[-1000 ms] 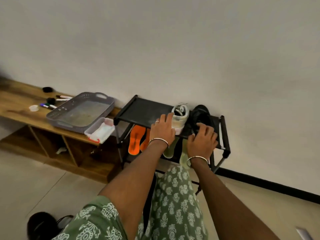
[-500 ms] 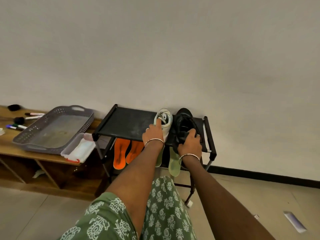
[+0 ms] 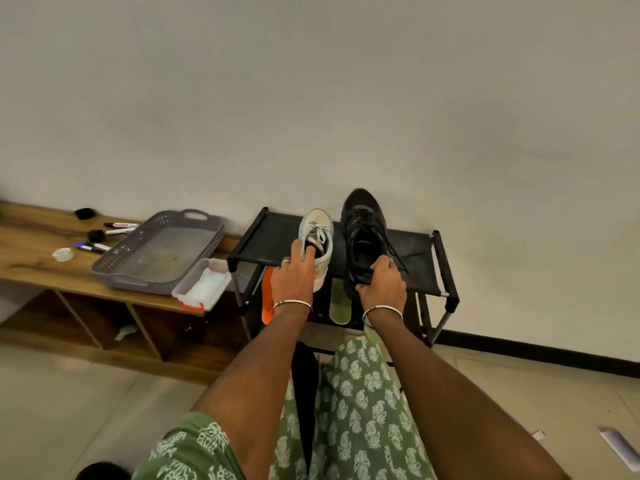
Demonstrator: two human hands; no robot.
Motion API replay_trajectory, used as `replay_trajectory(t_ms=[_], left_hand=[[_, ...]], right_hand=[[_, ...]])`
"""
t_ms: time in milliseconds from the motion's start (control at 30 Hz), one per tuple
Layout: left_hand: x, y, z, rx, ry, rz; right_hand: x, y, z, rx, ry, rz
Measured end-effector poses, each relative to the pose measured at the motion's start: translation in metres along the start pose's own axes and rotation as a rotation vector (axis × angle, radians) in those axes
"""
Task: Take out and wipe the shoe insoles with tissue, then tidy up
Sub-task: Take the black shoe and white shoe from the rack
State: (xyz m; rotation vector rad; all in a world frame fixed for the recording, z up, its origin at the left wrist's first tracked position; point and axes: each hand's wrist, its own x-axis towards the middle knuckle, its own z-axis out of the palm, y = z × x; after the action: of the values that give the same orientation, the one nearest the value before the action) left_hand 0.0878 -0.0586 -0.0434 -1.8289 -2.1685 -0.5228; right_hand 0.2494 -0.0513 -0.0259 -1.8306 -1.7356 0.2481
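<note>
A white sneaker [image 3: 318, 234] and a black sneaker [image 3: 363, 230] stand toe-to-wall on the top shelf of a black shoe rack [image 3: 273, 241]. My left hand [image 3: 293, 276] grips the white sneaker's heel, fingers hooked into its opening. My right hand [image 3: 381, 282] grips the heel of the black sneaker, thumb under the rim. On the shelf below lie an orange insole [image 3: 266, 300] and a pale green insole [image 3: 340, 306], both partly hidden by my wrists.
A low wooden bench [image 3: 31, 268] left of the rack carries a grey perforated tray [image 3: 159, 251], a clear box of white tissue [image 3: 204, 285], markers [image 3: 119, 228] and a tape roll [image 3: 64, 254]. The wall is right behind the rack. A paper scrap [image 3: 621, 446] lies on the floor.
Both hands have closed on the sneakers' heels, and the black sneaker now sits further toward the wall. The camera has swung right and closer to the rack.
</note>
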Motion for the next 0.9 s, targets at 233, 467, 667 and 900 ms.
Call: replay_trajectory(t_ms=[233, 467, 667, 900], left_hand=[[-0.059, -0.092, -0.022, 0.258, 0.057, 0.032], [-0.158, -0.182, -0.025, 0.339, -0.028, -0.18], [-0.232, -0.232, 0.002, 0.23, -0.214, -0.435], [-0.275, -0.264, 0.044, 0.091, -0.484, -0.645]], right_hand=[[-0.049, -0.077, 0.038, 0.081, -0.105, -0.277], [-0.117, -0.125, 0.104, 0.075, -0.301, -0.588], [-0.163, -0.145, 0.162, -0.026, -0.523, -0.708], [-0.186, -0.15, 0.227, -0.155, -0.819, -0.74]])
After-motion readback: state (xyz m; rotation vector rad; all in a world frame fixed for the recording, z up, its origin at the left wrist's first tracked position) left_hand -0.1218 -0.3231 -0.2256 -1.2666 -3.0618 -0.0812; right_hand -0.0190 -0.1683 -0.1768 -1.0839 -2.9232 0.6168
